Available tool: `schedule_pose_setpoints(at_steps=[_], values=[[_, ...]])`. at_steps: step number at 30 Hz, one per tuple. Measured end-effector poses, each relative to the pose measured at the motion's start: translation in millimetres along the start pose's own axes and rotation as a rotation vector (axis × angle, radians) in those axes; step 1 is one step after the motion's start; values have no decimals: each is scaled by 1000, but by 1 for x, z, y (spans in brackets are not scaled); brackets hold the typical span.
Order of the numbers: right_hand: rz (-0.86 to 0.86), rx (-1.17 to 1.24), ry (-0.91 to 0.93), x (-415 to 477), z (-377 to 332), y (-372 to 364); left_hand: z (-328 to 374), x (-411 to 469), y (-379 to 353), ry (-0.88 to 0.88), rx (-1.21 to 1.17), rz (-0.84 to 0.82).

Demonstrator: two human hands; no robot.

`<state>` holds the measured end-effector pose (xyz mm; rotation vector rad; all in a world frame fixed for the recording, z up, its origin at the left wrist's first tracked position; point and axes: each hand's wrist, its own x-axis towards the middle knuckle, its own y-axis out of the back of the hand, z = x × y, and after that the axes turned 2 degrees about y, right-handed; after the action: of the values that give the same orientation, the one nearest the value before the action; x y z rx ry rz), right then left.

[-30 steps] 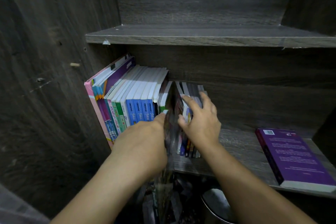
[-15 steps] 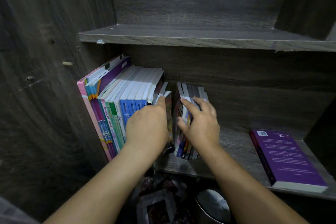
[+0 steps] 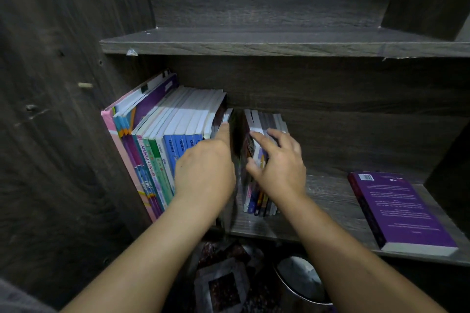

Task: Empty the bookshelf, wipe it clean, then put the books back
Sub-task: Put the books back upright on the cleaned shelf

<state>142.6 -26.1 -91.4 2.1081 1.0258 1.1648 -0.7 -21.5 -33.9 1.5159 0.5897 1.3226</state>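
On the lower shelf (image 3: 328, 193) a row of books (image 3: 162, 140) leans against the left wall: pink, purple, green and blue spines. My left hand (image 3: 206, 173) holds a thin book (image 3: 228, 117) in the gap right of that row, thumb stretched along its edge; its other fingers are hidden. A small group of slim books (image 3: 264, 201) stands just right of the gap. My right hand (image 3: 279, 168) grips this group, thumb on its left face and fingers over its top. A purple book (image 3: 399, 211) lies flat at the right end.
The upper shelf (image 3: 279, 43) is bare, with a scrap of tape at its left front corner. Dark wooden walls close in on both sides. Below the shelf edge are a round metal bin (image 3: 300, 282) and a patterned floor mat (image 3: 223, 284).
My left hand has pushed the thin book up and deeper into the gap between the two sets of books. My right hand has stayed on the small group, holding it aside.
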Motion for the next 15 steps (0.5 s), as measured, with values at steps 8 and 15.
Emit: schedule_pose_setpoints(at_steps=[8,15], values=[[-52,-55,121,-4,9,3,-1,-9,-15,-53,-53,-55],[-72,203,172,-12,17,10,-8,-12,-22,-72,-104,-53]])
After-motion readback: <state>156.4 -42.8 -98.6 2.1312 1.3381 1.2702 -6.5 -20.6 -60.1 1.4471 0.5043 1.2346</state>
